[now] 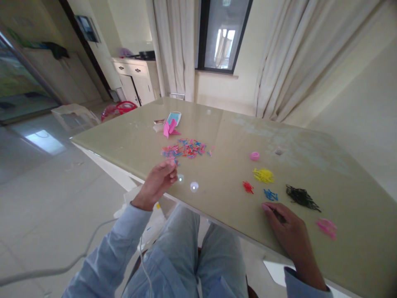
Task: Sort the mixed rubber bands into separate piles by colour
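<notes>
Above the bench (223,194), pieces (176,162) pinched by the left hand (158,182) may drop if loosened, and the curled right hand (288,229), contents unclear, may brush the blue pile (271,195) apart.

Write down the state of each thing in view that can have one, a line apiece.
Left hand: fingers pinched together, grip on anything unclear
Right hand: fingers curled, contents unclear
Mixed pieces: loosely spread, colours jumbled
Yellow pieces: heaped
Red pieces: heaped
Blue pieces: heaped
Black pieces: heaped
Pink bunch beside the right hand: loose
Face mask: unworn
Curtains: drawn apart
Drawers: closed
</notes>
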The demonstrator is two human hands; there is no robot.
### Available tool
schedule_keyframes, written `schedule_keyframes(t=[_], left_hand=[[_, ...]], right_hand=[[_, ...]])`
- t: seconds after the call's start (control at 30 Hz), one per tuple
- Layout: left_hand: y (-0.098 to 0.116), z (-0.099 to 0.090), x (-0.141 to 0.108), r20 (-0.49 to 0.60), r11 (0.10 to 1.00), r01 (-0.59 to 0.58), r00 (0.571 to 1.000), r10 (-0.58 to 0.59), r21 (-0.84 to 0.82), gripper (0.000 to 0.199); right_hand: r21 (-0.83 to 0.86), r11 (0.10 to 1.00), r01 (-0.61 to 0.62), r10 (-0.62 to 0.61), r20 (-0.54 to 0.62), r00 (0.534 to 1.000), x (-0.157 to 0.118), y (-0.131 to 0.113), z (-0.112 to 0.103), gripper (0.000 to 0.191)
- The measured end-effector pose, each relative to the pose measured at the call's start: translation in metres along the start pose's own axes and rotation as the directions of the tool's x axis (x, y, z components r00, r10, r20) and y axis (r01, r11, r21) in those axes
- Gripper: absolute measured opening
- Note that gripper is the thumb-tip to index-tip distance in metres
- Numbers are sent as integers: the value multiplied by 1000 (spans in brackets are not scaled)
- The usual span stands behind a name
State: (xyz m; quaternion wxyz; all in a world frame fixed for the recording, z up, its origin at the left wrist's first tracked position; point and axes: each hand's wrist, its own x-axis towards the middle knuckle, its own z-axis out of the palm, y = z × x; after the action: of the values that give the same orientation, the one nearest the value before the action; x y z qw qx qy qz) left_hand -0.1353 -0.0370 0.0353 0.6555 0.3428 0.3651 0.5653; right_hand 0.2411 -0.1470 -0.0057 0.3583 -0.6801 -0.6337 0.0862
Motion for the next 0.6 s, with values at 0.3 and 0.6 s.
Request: schedule_keyframes(t=[0.3, 0.6], left_hand=[[-36, 86, -26, 356, 755, 441, 888, -289, -486, 18], [-59, 153, -36, 526, 708, 607, 759, -384, -360, 21]], right_hand=[[30, 1000, 5, -5, -12, 1000, -1, -10, 0, 31], [38, 999, 29, -29, -9, 1000, -3, -17, 1, 20]])
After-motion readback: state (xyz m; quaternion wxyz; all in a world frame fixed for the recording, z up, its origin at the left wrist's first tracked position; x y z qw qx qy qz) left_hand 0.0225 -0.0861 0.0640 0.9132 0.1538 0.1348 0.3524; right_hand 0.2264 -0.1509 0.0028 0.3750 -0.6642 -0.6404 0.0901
